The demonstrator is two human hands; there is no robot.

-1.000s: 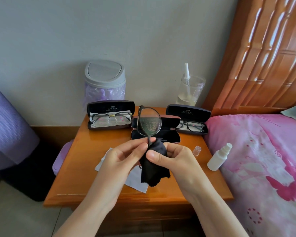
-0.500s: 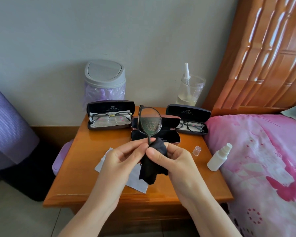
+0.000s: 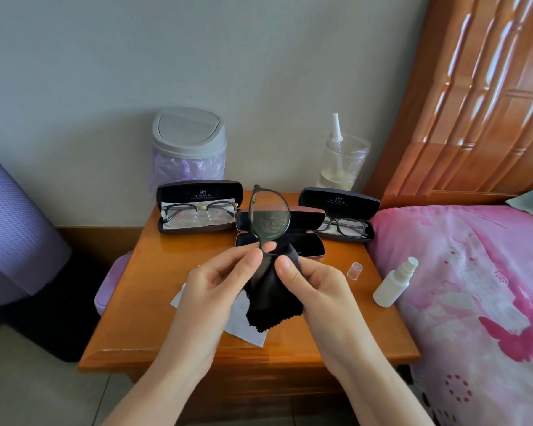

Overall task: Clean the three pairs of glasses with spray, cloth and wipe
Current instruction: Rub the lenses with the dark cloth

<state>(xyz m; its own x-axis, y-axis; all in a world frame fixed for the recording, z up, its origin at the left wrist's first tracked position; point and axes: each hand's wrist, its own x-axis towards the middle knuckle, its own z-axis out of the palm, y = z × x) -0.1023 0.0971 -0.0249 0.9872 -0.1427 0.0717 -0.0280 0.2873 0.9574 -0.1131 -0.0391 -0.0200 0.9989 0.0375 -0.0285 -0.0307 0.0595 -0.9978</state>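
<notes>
Three open glasses cases [image 3: 199, 207] [image 3: 280, 238] [image 3: 339, 215] are sitting in a row at the nightstand's [image 3: 136, 302] rear; bin [image 3: 189, 147] behind left case, jar [image 3: 342, 162] behind right; spray bottle [image 3: 393, 282] lying on bed [image 3: 474, 287], right of cap [image 3: 354, 271].

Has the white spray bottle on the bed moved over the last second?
No. The white spray bottle still lies on the pink bedding beside the loose cap, unmoved relative to the nightstand edge.

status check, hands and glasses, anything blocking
Left hand pinching glasses upright. Right hand holding black cloth on lower lens. Two pairs cased. Nothing blocking.
</notes>
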